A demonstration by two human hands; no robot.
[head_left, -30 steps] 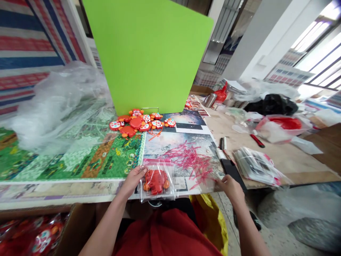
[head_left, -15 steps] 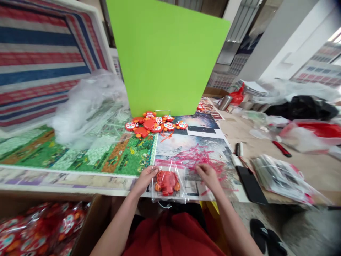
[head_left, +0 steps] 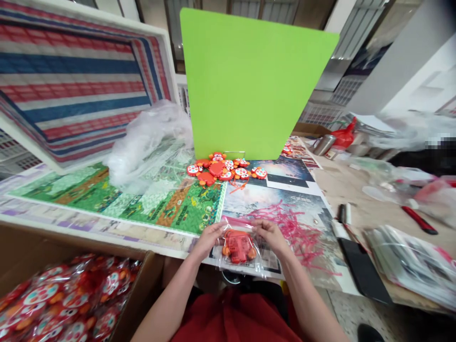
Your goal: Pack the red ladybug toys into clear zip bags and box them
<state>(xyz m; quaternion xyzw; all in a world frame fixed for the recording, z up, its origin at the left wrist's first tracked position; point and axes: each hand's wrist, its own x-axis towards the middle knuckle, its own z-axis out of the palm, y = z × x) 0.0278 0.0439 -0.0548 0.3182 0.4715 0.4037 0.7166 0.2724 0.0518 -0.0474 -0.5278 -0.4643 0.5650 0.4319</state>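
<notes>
My left hand (head_left: pixel 212 240) and my right hand (head_left: pixel 270 236) pinch the top edge of a clear plastic bag (head_left: pixel 242 254) from either side, above the table's near edge. Inside the bag lies a flat red-orange toy (head_left: pixel 238 248) with orange feet, its underside partly covered by a printed label. Beyond the hands, a heap of similar red-orange toys with dotted round faces (head_left: pixel 224 168) sits at the foot of a lime-green board (head_left: pixel 256 83). Thin pink strings (head_left: pixel 294 232) are scattered just right of my right hand.
An open cardboard box (head_left: pixel 67 301) full of bagged red toys stands at lower left. Crumpled clear plastic (head_left: pixel 149 142) lies on a printed green mat (head_left: pixel 171 209). On the right bench are a black slab (head_left: pixel 363 270), bagged papers (head_left: pixel 409 259) and a red-handled cutter (head_left: pixel 419 226).
My right hand has moved from the strings onto the bag's top edge, and both hands now meet there. The view has swung left, showing more of the box.
</notes>
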